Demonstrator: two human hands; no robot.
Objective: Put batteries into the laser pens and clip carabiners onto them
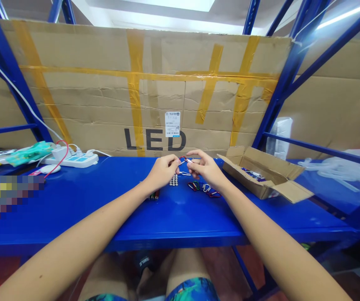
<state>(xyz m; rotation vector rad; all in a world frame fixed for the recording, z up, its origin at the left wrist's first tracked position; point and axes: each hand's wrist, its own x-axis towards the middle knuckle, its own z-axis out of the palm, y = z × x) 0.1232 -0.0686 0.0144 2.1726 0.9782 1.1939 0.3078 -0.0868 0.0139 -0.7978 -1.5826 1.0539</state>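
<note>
Head view: a small red piece [183, 158] is held between both hands above the surface [180, 221], towards its far edge. The left hand [163, 170] and right hand [205, 168] pinch it with their fingertips, seemingly to steady it from opposite sides. Beads [173, 180] and clips [204, 188] lie grouped below, probably for easy reach; an open box [243, 180] stands towards the far right corner.

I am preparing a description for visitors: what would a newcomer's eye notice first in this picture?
Probably first the big cardboard sheet behind the blue table, with its yellow tape and black letters LED. Next come the left hand and right hand, close together over the table, with a small red-and-silver item between them. To their right stands an open cardboard box.
</note>
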